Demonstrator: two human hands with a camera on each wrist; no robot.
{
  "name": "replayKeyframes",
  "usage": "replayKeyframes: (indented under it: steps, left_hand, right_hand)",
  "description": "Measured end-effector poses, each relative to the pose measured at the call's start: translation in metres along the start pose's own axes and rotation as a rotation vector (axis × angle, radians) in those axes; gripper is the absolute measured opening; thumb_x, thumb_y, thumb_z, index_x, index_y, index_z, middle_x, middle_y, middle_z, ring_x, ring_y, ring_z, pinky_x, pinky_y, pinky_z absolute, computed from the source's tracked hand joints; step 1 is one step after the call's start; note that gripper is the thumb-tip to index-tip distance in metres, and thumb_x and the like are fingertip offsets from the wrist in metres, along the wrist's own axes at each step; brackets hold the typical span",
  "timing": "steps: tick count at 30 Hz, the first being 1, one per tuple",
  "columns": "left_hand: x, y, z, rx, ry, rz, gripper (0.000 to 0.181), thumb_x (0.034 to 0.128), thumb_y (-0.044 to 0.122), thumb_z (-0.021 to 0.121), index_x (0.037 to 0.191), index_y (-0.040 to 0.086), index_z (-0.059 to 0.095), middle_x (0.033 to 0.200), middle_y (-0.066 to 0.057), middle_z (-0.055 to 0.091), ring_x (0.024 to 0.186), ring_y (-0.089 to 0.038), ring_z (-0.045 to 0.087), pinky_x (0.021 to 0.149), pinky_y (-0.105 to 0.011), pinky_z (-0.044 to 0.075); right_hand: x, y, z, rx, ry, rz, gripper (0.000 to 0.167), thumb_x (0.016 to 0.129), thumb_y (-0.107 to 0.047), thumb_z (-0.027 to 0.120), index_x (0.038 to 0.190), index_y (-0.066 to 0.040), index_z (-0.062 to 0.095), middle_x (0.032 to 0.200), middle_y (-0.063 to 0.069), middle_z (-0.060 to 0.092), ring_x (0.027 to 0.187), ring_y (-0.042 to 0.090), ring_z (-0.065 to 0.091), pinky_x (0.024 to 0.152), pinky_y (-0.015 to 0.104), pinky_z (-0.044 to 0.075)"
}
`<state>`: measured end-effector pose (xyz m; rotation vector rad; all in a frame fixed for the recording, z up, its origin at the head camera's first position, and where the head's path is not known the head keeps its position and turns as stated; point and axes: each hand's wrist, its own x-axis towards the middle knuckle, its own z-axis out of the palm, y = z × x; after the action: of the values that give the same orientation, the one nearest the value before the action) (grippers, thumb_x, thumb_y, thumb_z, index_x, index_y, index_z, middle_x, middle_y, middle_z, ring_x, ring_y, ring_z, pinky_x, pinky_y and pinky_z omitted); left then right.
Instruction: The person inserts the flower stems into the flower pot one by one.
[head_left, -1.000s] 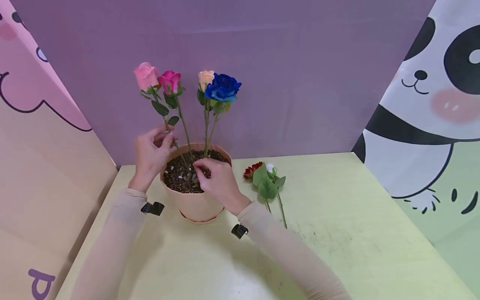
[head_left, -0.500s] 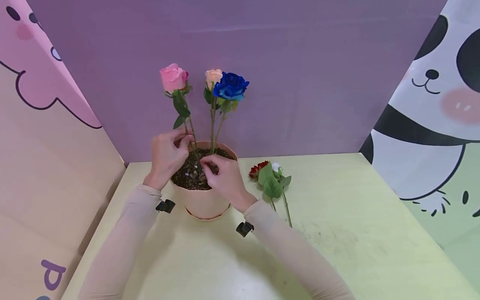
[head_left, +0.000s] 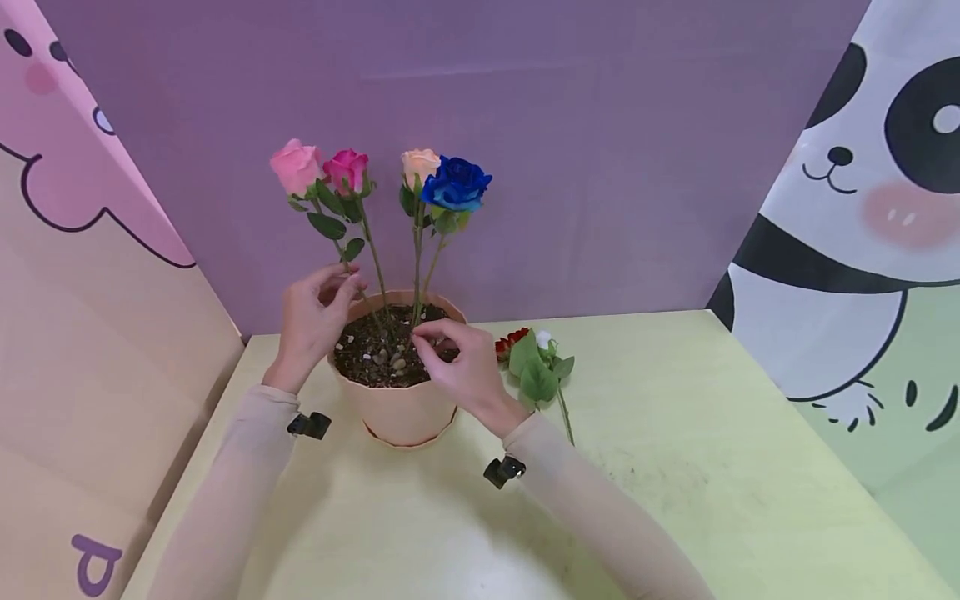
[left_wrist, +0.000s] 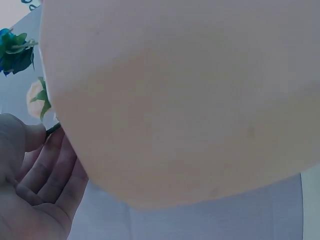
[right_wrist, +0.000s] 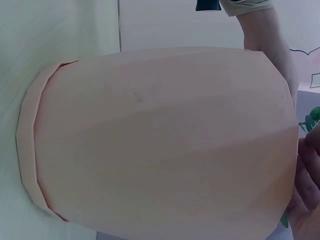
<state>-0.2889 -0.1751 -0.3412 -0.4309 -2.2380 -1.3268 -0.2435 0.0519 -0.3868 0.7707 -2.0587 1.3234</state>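
A tan flowerpot (head_left: 405, 411) filled with dark soil (head_left: 367, 354) and small pebbles stands on the table. My left hand (head_left: 311, 321) pinches the stem of a light pink rose (head_left: 297, 167), which leans left with its lower stem in the pot. In the left wrist view, a bit of dark stem (left_wrist: 53, 129) shows between thumb and fingers. My right hand (head_left: 472, 371) is over the pot's right side, thumb and index fingertips together near the stem bases; whether they hold anything is unclear. A magenta rose (head_left: 347, 171), a peach rose (head_left: 420, 167) and a blue rose (head_left: 457, 183) stand in the soil.
Right of the pot, a red flower (head_left: 510, 343) and a white flower (head_left: 543, 338) with green leaves lie on the table (head_left: 675, 400). A purple backdrop (head_left: 600, 192) rises behind. Dark specks are scattered on the tabletop at right.
The light pink rose first swung right, in front of the magenta one, then leaned back left. My right fingertips have shifted right from the pink rose's base toward the peach rose's stem.
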Motion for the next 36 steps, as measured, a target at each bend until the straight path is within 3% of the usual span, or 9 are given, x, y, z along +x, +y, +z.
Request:
replayKeyframes:
  steps: [4, 9, 13, 18, 23, 26, 28, 31, 36]
  left_hand:
    - [-0.002, -0.001, -0.003, 0.008, -0.011, 0.004, 0.034, 0.109, 0.026, 0.061, 0.137, 0.008, 0.071, 0.11, -0.015, 0.082, 0.094, -0.02, 0.077, 0.075, -0.011, 0.052]
    - [-0.001, -0.006, -0.007, -0.016, -0.032, -0.023, 0.045, 0.1106, 0.039, 0.055, 0.143, 0.009, 0.064, 0.112, -0.015, 0.081, 0.088, -0.002, 0.071, 0.078, -0.015, 0.052]
    - [-0.002, -0.009, -0.006, -0.014, -0.02, -0.028, 0.043, 0.1116, 0.037, 0.054, 0.14, 0.007, 0.066, 0.109, -0.016, 0.081, 0.089, -0.014, 0.074, 0.076, -0.016, 0.051]
    - [-0.004, -0.003, 0.005, 0.016, -0.016, 0.106, 0.027, 0.1097, 0.018, 0.059, 0.122, 0.001, 0.076, 0.098, -0.019, 0.08, 0.087, -0.032, 0.078, 0.073, -0.009, 0.051]
    - [-0.005, 0.012, 0.023, 0.087, -0.044, 0.282, 0.018, 0.1046, 0.005, 0.063, 0.102, 0.001, 0.08, 0.086, -0.013, 0.08, 0.067, -0.023, 0.07, 0.063, -0.015, 0.045]
    - [-0.004, 0.019, 0.035, 0.128, -0.066, 0.324, 0.02, 0.1052, 0.006, 0.061, 0.095, 0.004, 0.079, 0.078, -0.008, 0.076, 0.059, -0.015, 0.058, 0.057, -0.023, 0.041]
    - [-0.003, 0.021, 0.04, 0.131, -0.089, 0.325, 0.021, 0.1068, 0.008, 0.059, 0.095, 0.004, 0.077, 0.076, -0.006, 0.074, 0.059, -0.014, 0.057, 0.057, -0.025, 0.043]
    - [-0.003, 0.02, 0.045, 0.107, -0.111, 0.277, 0.021, 0.1085, 0.01, 0.057, 0.101, 0.003, 0.076, 0.076, -0.006, 0.072, 0.063, -0.015, 0.061, 0.058, -0.025, 0.046]
    - [0.001, 0.019, 0.054, 0.021, -0.083, 0.171, 0.021, 0.1091, 0.007, 0.056, 0.109, 0.0, 0.075, 0.079, -0.012, 0.073, 0.065, -0.021, 0.069, 0.059, -0.019, 0.052]
  right_hand:
    - [-0.004, 0.003, -0.002, 0.033, 0.018, 0.016, 0.011, 0.097, -0.005, 0.073, 0.105, -0.002, 0.081, 0.093, 0.01, 0.081, 0.069, 0.019, 0.073, 0.06, 0.027, 0.056]
    - [-0.004, 0.006, -0.006, 0.04, 0.045, 0.021, 0.01, 0.095, -0.003, 0.074, 0.103, 0.0, 0.08, 0.091, 0.011, 0.08, 0.073, 0.022, 0.075, 0.064, 0.028, 0.059]
    - [-0.004, 0.008, -0.008, 0.049, 0.064, 0.004, 0.01, 0.094, -0.002, 0.075, 0.101, 0.002, 0.08, 0.09, 0.012, 0.08, 0.073, 0.022, 0.075, 0.067, 0.026, 0.059]
    - [-0.006, 0.01, -0.01, 0.059, 0.085, -0.011, 0.01, 0.093, -0.001, 0.074, 0.101, 0.003, 0.08, 0.091, 0.012, 0.081, 0.074, 0.022, 0.075, 0.069, 0.027, 0.06]
    - [-0.008, 0.012, -0.013, 0.047, 0.127, -0.028, 0.009, 0.093, -0.001, 0.074, 0.1, 0.003, 0.08, 0.091, 0.013, 0.081, 0.074, 0.022, 0.074, 0.07, 0.031, 0.062]
    - [-0.007, 0.012, -0.015, 0.041, 0.165, -0.032, 0.009, 0.092, 0.0, 0.075, 0.099, 0.002, 0.08, 0.091, 0.012, 0.081, 0.074, 0.023, 0.074, 0.07, 0.032, 0.062]
    - [-0.007, 0.012, -0.015, 0.043, 0.184, -0.031, 0.009, 0.092, 0.0, 0.075, 0.099, 0.003, 0.08, 0.091, 0.013, 0.081, 0.074, 0.024, 0.075, 0.071, 0.033, 0.062]
    - [-0.009, 0.01, -0.014, 0.046, 0.179, -0.031, 0.008, 0.093, -0.001, 0.075, 0.099, 0.002, 0.08, 0.092, 0.012, 0.081, 0.076, 0.025, 0.076, 0.073, 0.035, 0.062]
    - [-0.013, 0.013, -0.02, 0.03, 0.164, -0.045, 0.009, 0.094, -0.002, 0.075, 0.1, -0.002, 0.081, 0.092, 0.011, 0.081, 0.079, 0.023, 0.077, 0.077, 0.039, 0.063]
